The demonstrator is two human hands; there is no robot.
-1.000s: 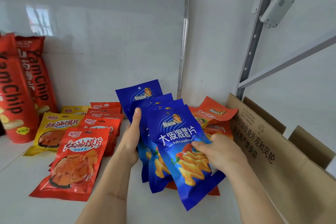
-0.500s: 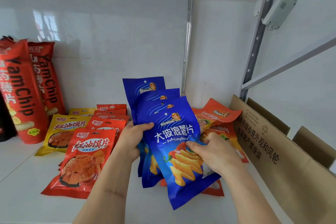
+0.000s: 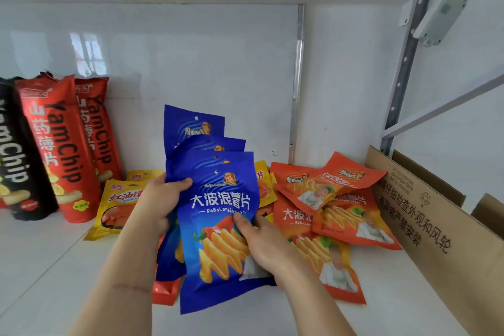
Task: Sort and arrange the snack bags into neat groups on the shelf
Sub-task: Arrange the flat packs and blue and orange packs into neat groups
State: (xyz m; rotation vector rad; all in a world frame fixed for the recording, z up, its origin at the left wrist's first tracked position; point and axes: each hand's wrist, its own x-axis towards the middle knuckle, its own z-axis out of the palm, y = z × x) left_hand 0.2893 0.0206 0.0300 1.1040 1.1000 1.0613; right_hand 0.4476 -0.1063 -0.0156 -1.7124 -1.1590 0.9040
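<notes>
Above the shelf (image 3: 54,267), your left hand (image 3: 158,199) and right hand (image 3: 261,243) have fingers clamped on the fanned blue bags (image 3: 218,215); these slippery bags may slide apart.

I see a white shelf (image 3: 54,267) bearing upright YamChip bags (image 3: 58,150), yellow bags (image 3: 116,204), orange bags (image 3: 335,215) and a cardboard box (image 3: 436,226).

The front blue bag (image 3: 218,226) covered most of the blue bags behind it (image 3: 193,125), so their count stayed unclear. The left hand (image 3: 158,204) hid the yellow bag's (image 3: 117,207) right half. The black bag (image 3: 19,158) was cut off at the left edge. The cardboard box (image 3: 436,226) ran off right.
</notes>
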